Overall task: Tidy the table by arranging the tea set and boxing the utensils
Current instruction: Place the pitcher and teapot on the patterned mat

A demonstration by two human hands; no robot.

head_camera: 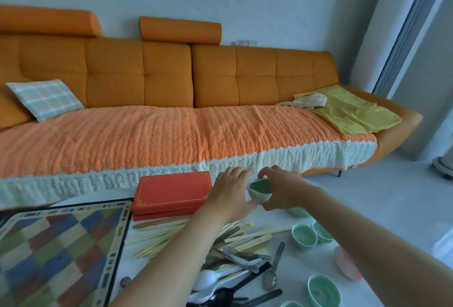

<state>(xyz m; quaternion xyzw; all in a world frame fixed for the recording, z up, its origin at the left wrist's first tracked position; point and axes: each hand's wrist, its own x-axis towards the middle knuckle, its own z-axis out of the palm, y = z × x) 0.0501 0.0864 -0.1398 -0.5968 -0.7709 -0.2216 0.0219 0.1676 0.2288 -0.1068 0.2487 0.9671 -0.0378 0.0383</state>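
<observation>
A pale green tea cup [260,192] is lifted above the far side of the white table [289,270]. My right hand [282,188] grips its rim and right wall. Fingers spread, my left hand [231,190] touches the cup's left side. More green cups [304,236] [323,290] [297,211] stand along the right of the table. A closed red box [171,194] lies to the left of my hands. Chopsticks [159,235], spoons [270,279] and dark cutlery [245,260] lie heaped under my arms.
A checkered tray [58,255] with a dark rim fills the left of the table. A pink and white object [346,263] sits at the table's right edge. Behind the table runs an orange sofa [171,123] with a plaid cushion [45,99] and a yellow towel [353,110].
</observation>
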